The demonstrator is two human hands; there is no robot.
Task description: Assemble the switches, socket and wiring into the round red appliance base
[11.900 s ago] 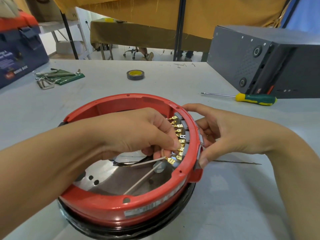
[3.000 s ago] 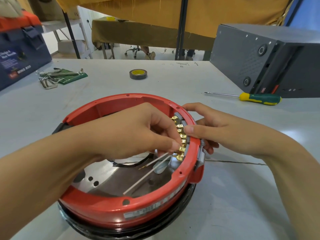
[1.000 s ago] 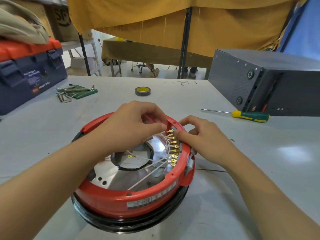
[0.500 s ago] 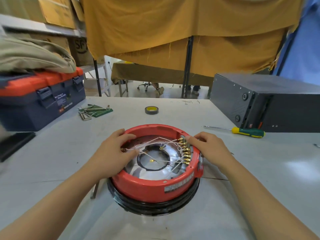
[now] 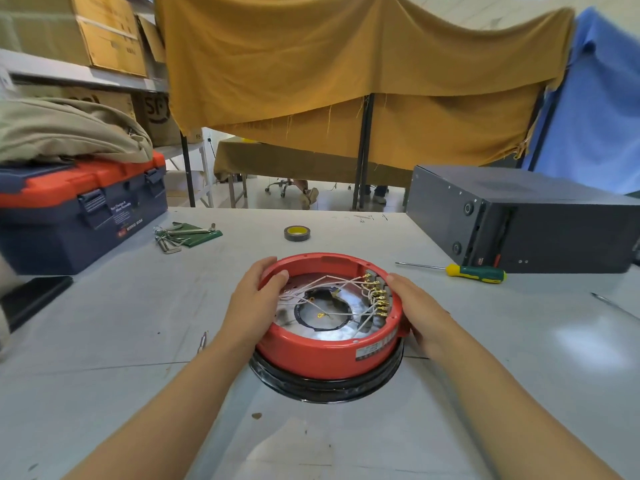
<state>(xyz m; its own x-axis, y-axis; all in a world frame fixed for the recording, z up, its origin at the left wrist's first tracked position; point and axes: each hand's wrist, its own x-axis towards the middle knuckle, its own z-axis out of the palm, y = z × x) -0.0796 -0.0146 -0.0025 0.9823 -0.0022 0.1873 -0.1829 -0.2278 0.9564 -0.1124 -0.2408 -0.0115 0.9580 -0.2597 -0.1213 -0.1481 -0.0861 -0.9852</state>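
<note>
The round red appliance base (image 5: 311,355) sits open side up on a black ring (image 5: 325,386) in the middle of the table. Inside, white wires (image 5: 325,282) run across a shiny metal plate (image 5: 325,336) to a row of brass terminals (image 5: 375,296) on the switch block at the right wall. My left hand (image 5: 249,306) grips the left rim, thumb on top of the edge. My right hand (image 5: 419,313) holds the right wall beside the terminals, thumb on the rim; its fingers are hidden behind the base.
A green-and-yellow screwdriver (image 5: 474,273) lies to the right, before a dark grey box (image 5: 536,223). A tape roll (image 5: 297,233) and hex keys (image 5: 180,233) lie farther back. A blue-and-orange toolbox (image 5: 69,216) stands at the left. A small metal bit (image 5: 202,342) lies by my left forearm.
My hands have left the terminals and wires and moved apart to the left and right sides of the rim. The view has pulled back and up.
</note>
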